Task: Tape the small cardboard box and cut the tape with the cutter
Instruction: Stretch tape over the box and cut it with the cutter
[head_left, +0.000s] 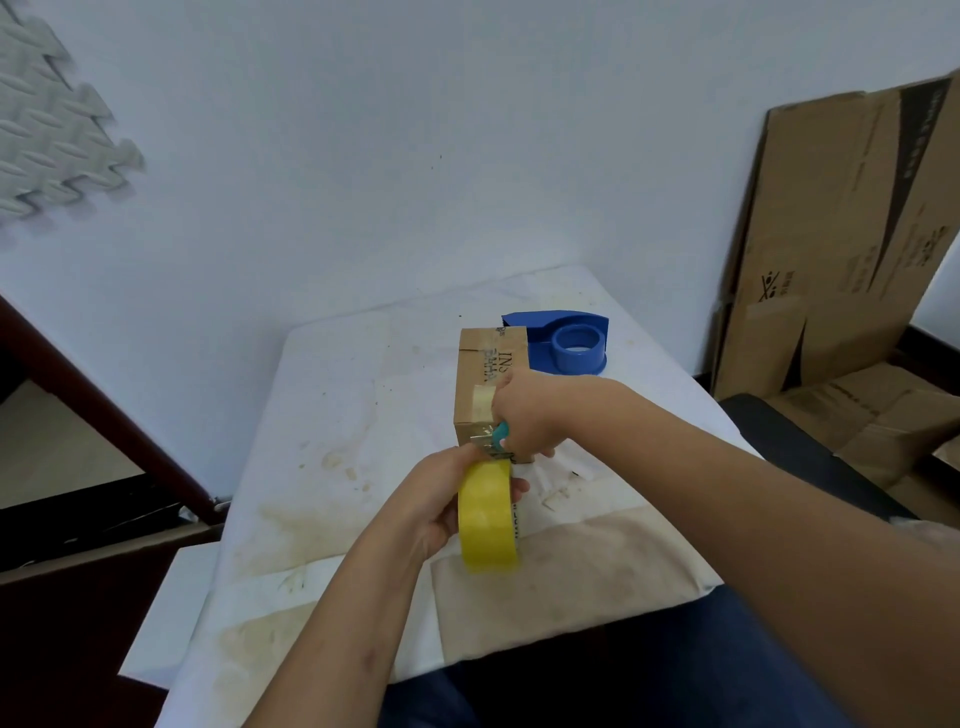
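A small brown cardboard box (483, 374) lies on the white table (332, 415), with a strip of yellowish tape running along its top and down its near end. My left hand (441, 499) grips a yellow tape roll (488, 519) just below the box's near end, the tape stretched up to the box. My right hand (524, 415) holds a small teal cutter (500, 435), and its metal blade touches the tape at the box's near lower edge. The cutter's body is mostly hidden in my fist.
A blue tape dispenser (569, 345) stands right behind the box. Flattened cardboard sheets (841, 249) lean against the wall at the right, above more on the floor. A dark wooden frame (104, 405) runs along the left. The table cover is stained.
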